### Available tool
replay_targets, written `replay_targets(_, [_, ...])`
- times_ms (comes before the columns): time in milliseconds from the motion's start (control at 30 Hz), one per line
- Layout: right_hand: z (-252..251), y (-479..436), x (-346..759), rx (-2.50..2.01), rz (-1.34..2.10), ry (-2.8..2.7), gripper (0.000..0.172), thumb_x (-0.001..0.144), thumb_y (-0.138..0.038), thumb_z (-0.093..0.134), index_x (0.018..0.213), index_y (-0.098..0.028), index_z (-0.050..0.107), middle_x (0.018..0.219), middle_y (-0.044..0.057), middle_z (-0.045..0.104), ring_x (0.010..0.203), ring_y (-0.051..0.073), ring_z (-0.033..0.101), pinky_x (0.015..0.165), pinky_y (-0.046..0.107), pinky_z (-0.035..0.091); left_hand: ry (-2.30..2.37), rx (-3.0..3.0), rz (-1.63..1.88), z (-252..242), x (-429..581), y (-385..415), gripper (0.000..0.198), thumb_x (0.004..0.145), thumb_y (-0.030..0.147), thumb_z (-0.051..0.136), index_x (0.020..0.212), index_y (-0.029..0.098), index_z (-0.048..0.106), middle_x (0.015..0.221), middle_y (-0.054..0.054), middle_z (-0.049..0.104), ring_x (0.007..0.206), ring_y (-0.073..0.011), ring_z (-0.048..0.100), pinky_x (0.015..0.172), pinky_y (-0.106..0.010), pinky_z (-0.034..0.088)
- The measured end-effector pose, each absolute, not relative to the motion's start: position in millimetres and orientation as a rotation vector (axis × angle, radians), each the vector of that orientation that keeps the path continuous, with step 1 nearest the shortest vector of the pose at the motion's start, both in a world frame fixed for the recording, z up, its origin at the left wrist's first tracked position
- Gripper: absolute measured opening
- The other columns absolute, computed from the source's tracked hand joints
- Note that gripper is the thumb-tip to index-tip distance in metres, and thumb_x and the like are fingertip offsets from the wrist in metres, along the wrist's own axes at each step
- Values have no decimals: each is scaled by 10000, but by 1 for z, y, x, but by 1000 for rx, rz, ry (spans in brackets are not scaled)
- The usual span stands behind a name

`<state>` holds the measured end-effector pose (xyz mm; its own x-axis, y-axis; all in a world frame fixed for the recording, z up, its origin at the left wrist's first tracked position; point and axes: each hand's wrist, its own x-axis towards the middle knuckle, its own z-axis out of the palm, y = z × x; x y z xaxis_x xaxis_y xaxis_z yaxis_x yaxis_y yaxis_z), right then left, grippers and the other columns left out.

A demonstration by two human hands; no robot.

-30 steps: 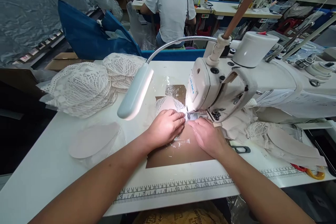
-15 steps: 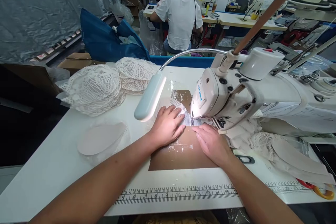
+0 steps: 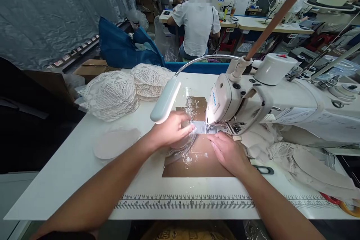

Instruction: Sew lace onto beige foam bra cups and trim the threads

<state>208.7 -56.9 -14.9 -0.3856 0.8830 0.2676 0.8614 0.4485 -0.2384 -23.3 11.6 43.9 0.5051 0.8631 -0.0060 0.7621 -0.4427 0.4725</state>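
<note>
My left hand (image 3: 174, 130) is closed, thumb against fingers, on a pale lace-edged fabric piece (image 3: 182, 145) just left of the needle area. Part of that piece hangs below my palm over the brown-taped board (image 3: 202, 165). My right hand (image 3: 228, 153) lies on the board with its fingers stretched toward the presser foot (image 3: 210, 129), and I see nothing held in it. The white sewing machine (image 3: 225, 97) stands over the bare metal needle plate (image 3: 200, 126), between and beyond my hands.
Stacked lace pieces (image 3: 111, 93) lie at the back left, a flat pale oval piece (image 3: 115, 143) nearer. A lamp (image 3: 165, 99) hangs above my left hand. Fabric pieces (image 3: 317, 168), a thread snipper (image 3: 263, 170) and scissors (image 3: 348, 208) lie right. A ruler strip (image 3: 185, 202) runs along the front.
My left hand has drawn back to the left and turned, bringing the lace-edged piece away from the presser foot toward me. My right hand stays almost in place. The view has shifted slightly.
</note>
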Motion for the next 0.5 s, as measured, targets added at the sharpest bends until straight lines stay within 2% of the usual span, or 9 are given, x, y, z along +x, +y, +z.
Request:
replay_targets(67, [-16, -57, 209, -1454, 68, -2354, 342, 887, -125, 455, 1128, -224, 677, 915, 51, 702, 798, 185, 624, 614, 278, 429, 1414, 2393, 391, 38, -26, 19, 359, 866, 383, 517, 1123, 172, 653, 1121, -92, 643, 1048, -273, 574, 885, -369, 449])
replay_targets(133, [-17, -58, 209, -1415, 65, -2352, 336, 894, -123, 448, 1129, -209, 673, 928, 55, 699, 797, 183, 621, 622, 278, 431, 1396, 2421, 360, 29, -27, 25, 317, 850, 333, 520, 1073, 155, 659, 1056, -104, 646, 1013, -279, 569, 857, -375, 442])
replay_targets(200, [-17, -58, 208, -1370, 81, -2338, 324, 905, -131, 442, 1126, -191, 672, 931, 57, 694, 793, 182, 616, 623, 277, 432, 1295, 2378, 318, 21, -26, 27, 235, 861, 290, 490, 924, 149, 668, 907, -81, 652, 893, -240, 578, 784, -342, 438])
replay_targets(300, [-17, -60, 207, -1310, 110, -2339, 311, 925, -158, 434, 1125, -174, 672, 896, 60, 678, 767, 182, 596, 631, 280, 430, 1147, 2225, 346, 17, -26, 29, 224, 879, 278, 470, 762, 152, 613, 772, -35, 618, 736, -173, 550, 668, -286, 407])
replay_targets(400, [-17, -60, 206, -1270, 136, -2367, 309, 935, -180, 430, 1131, -170, 669, 855, 60, 657, 743, 182, 577, 646, 285, 428, 1060, 1995, 398, 17, -28, 30, 218, 875, 319, 496, 788, 152, 606, 752, -15, 607, 678, -141, 534, 607, -253, 394])
replay_targets(500, [-18, -60, 206, -1275, 161, -2371, 308, 938, -186, 432, 1138, -168, 666, 861, 63, 651, 739, 182, 569, 640, 285, 425, 1026, 1788, 447, 14, -30, 32, 229, 850, 346, 547, 916, 148, 642, 848, -36, 656, 745, -149, 582, 647, -249, 440])
